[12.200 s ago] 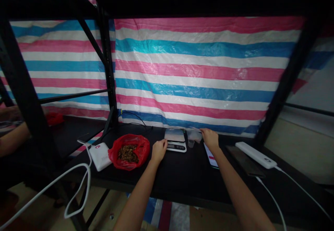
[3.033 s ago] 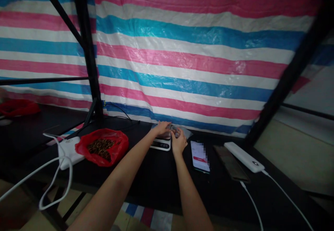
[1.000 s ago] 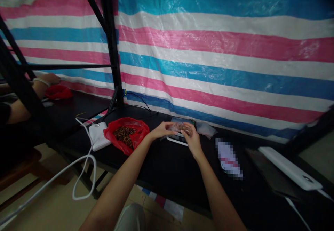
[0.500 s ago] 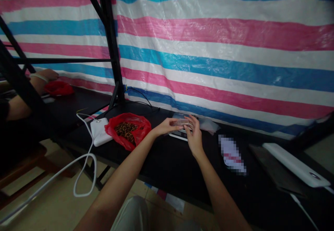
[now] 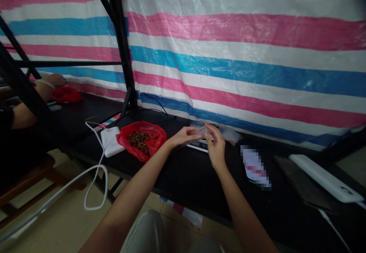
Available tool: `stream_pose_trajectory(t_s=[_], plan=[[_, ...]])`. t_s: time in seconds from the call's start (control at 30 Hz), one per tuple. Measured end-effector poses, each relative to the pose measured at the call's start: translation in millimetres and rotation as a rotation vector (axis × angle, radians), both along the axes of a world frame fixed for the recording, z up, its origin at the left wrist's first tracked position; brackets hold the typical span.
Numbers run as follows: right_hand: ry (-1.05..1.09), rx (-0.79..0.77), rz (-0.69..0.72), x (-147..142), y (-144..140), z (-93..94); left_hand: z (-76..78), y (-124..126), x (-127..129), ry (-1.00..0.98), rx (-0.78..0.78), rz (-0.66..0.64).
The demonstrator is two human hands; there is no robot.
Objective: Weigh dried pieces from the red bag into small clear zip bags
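Centre of frame: left hand (image 5: 183,136) and right hand (image 5: 216,151) both pinch a small clear bag (image 5: 203,131), held just above the scale (image 5: 200,145) on the black desk (image 5: 183,176); bag's long axis runs left-right between the grips; contents too blurred to read; red bag of brown pieces (image 5: 141,140) lies left, nearer the left hand; scale display hidden.

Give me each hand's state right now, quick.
Left hand: closed on the clear bag, pinching its left edge.
Right hand: closed on the same bag, fingers on its right side, over the scale.
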State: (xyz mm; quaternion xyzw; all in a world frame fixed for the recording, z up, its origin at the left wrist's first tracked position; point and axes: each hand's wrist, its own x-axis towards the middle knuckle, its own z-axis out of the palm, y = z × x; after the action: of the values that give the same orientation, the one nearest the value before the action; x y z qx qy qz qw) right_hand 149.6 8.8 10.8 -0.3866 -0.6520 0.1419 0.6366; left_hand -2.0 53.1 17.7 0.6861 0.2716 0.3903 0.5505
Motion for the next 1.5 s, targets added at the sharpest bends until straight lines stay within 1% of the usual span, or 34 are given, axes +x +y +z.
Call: stream_pose_trajectory(t_s=[0.1,0.2,0.27,0.33,0.4,0.47,0.57,0.63,0.7,0.77,0.83,0.87,0.9,0.93,0.97,1.03,1.1,1.13,1.17,1.2,1.27,1.3,1.4,1.43,1.5], plan=[[0.117,0.008,-0.061,6.0,5.9,-3.0,-0.8,0.8,-1.7,-0.045,-0.013,-0.009],[0.359,0.012,-0.165,19.6,17.8,-7.4,-1.5,7.5,-4.0,-0.096,0.01,0.003],[0.5,0.003,-0.236,30.3,26.5,-10.6,1.3,17.0,-3.4,-0.073,0.052,0.048],[0.583,-0.011,-0.297,39.8,33.6,-13.6,6.9,31.0,1.8,0.002,0.126,0.083],[0.619,-0.017,-0.342,46.8,37.8,-16.3,12.5,47.8,13.5,0.096,0.205,0.093],[0.618,-0.008,-0.374,51.7,39.4,-18.8,14.5,64.5,30.5,0.207,0.26,0.102],[0.611,0.008,-0.419,56.9,39.8,-21.4,9.7,81.5,57.7,0.387,0.313,0.115],[0.622,0.005,-0.441,59.5,40.2,-22.2,6.7,82.7,69.4,0.424,0.362,0.161],[0.644,0.011,-0.457,61.0,40.9,-22.3,9.8,71.6,70.5,0.356,0.425,0.264],[0.666,0.019,-0.462,61.1,41.9,-22.3,20.0,46.3,57.8,0.213,0.495,0.403],[0.671,-0.002,-0.428,59.5,42.6,-22.4,32.9,8.0,30.8,0.053,0.562,0.572],[0.664,-0.028,-0.394,57.9,42.6,-22.4,37.6,-14.6,12.8,0.012,0.581,0.648],[0.65,-0.06,-0.356,55.6,42.2,-22.1,39.6,-38.4,-7.0,-0.009,0.574,0.713],[0.629,-0.09,-0.317,52.6,41.3,-21.3,38.2,-62.6,-27.6,-0.034,0.546,0.786],[0.605,-0.116,-0.278,48.8,39.6,-20.0,33.1,-86.0,-47.9,-0.056,0.512,0.862],[0.556,-0.143,-0.203,39.0,33.7,-15.8,13.5,-127.6,-84.0,-0.1,0.427,1.05],[0.531,-0.139,-0.139,27.1,25.3,-10.7,-11.9,-157.7,-110.3,-0.104,0.307,1.25],[0.529,-0.134,-0.122,20.5,20.8,-8.6,-23.8,-167.4,-119.3,-0.097,0.234,1.326],[0.529,-0.134,-0.117,13.6,16.6,-7.4,-33.9,-173.6,-125.7,-0.094,0.159,1.371],[0.527,-0.149,-0.116,6.2,13.1,-7.1,-41.5,-176.2,-129.7,-0.097,0.089,1.388],[0.513,-0.237,-0.085,-11.2,9.0,-9.3,-49.5,-172.6,-132.2,-0.149,-0.017,1.373],[0.494,-0.314,-0.036,-21.7,8.4,-11.1,-50.7,-167.3,-131.7,-0.198,-0.046,1.352],[0.369,-0.535,0.193,-63.1,8.2,-12.4,-50.8,-145.3,-128.1,-0.358,-0.063,1.3],[0.293,-0.559,0.271,-79.6,6.8,-10.1,-51.5,-137.7,-127.2,-0.385,-0.057,1.281],[0.067,-0.524,0.42,-113.6,0.4,-0.4,-55.1,-124.8,-126.7,-0.381,-0.052,1.266]])
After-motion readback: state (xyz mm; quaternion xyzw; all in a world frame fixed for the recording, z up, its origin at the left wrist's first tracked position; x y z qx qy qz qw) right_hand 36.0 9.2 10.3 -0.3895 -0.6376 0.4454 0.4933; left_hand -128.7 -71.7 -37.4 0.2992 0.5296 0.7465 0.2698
